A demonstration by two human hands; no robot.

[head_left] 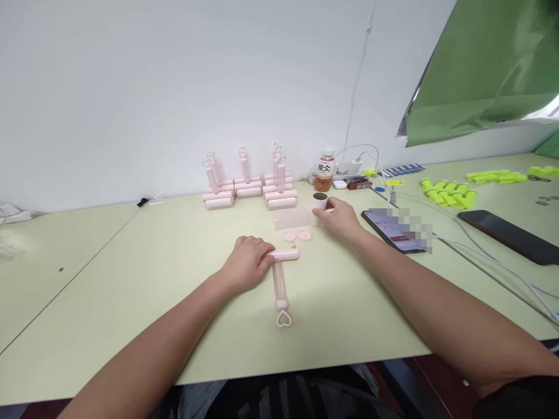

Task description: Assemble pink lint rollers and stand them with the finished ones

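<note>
My left hand (pixel 248 261) is closed on the head of a pink lint roller handle (pixel 280 285), which lies flat with its heart-shaped ring towards me. Its fingers cover the left end of the head. My right hand (pixel 341 217) grips a white sticky-paper roll (pixel 319 205) standing upright, its dark hollow core facing up. Left of the roll is a clear plastic cover (pixel 290 219). Two round pink caps (pixel 297 236) lie between the cover and the lint roller's head.
Several finished-looking pink lint rollers (pixel 248 189) stand along the wall. A drink bottle (pixel 324 170) is behind the roll. To the right are a lit phone (pixel 395 231), a dark phone (pixel 510 235), white cables (pixel 484 250) and yellow-green pieces (pixel 449 193).
</note>
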